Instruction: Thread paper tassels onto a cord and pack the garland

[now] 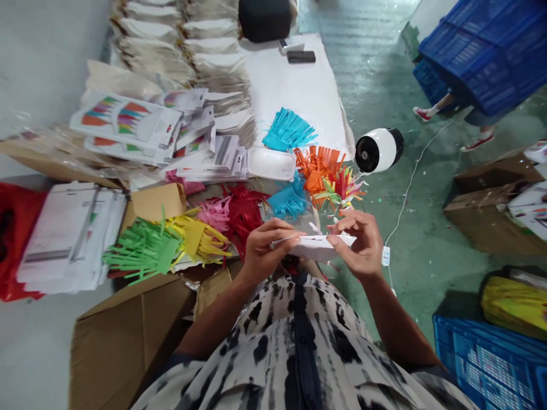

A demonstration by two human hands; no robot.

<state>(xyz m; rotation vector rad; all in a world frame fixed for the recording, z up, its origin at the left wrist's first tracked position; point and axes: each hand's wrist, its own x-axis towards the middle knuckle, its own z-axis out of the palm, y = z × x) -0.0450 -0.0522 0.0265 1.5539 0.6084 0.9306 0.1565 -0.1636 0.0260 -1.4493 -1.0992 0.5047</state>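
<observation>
Bright, even daylight floods the worktop (299, 91); shadows stay soft, wide-angle distortion bends the edges, and its far end glares white.

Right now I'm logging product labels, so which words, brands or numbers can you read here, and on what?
None can be read.
Printed cards with coloured fans: text too small.
White packet in both hands: no text shows.
Stacked white sheets: print blurred.
Blue crate: white marks unreadable.

White shirt (299, 347) with black blotches, apparently short-sleeved, dark button placket.
</observation>
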